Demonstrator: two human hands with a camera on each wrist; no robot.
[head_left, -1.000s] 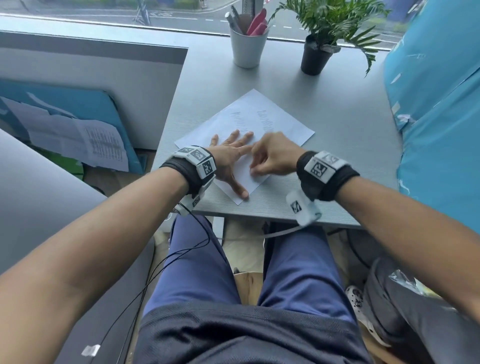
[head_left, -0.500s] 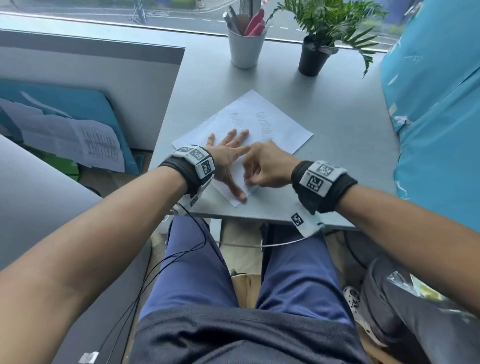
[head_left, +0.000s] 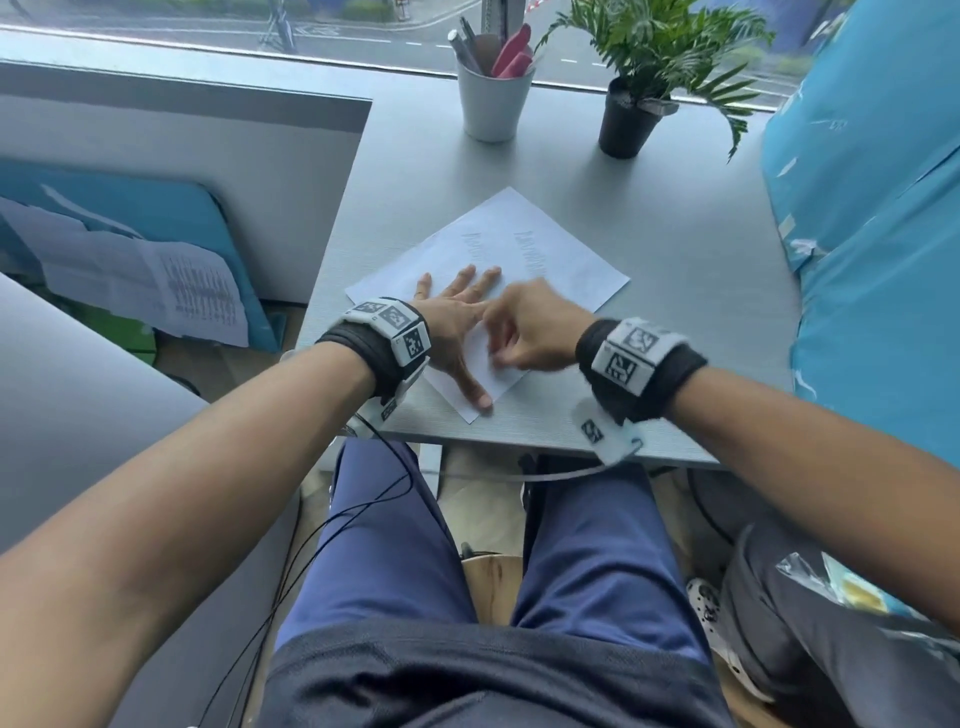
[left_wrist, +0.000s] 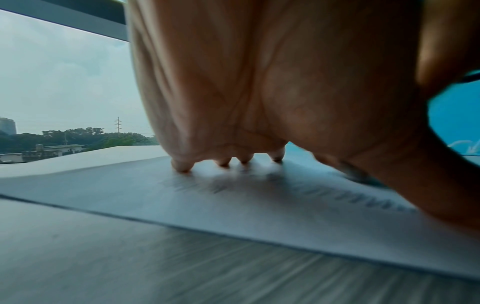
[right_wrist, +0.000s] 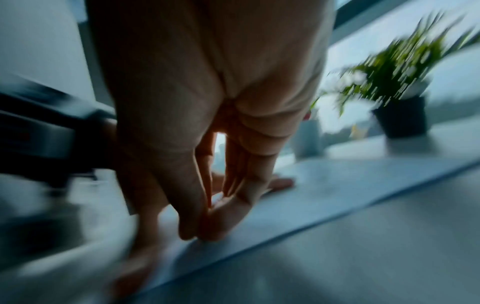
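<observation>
The sheet of paper (head_left: 566, 260) lies cornerwise on the near part of the worktop (head_left: 675, 322). The left hand (head_left: 457, 332) presses it flat, with fingers (left_wrist: 182, 166) straight and spread. The right hand (head_left: 530, 335) is curled at the sheet's near right edge. I think a fold is beginning. Next the edge must be lifted while the left hand stops the sheet from sliding. Only the right wrist view, though blurred, shows thumb and fingers (right_wrist: 192, 230) pressed together, pinching that edge. Farther away stand the pen cup (head_left: 493, 104) and the potted plant (head_left: 628, 119).
</observation>
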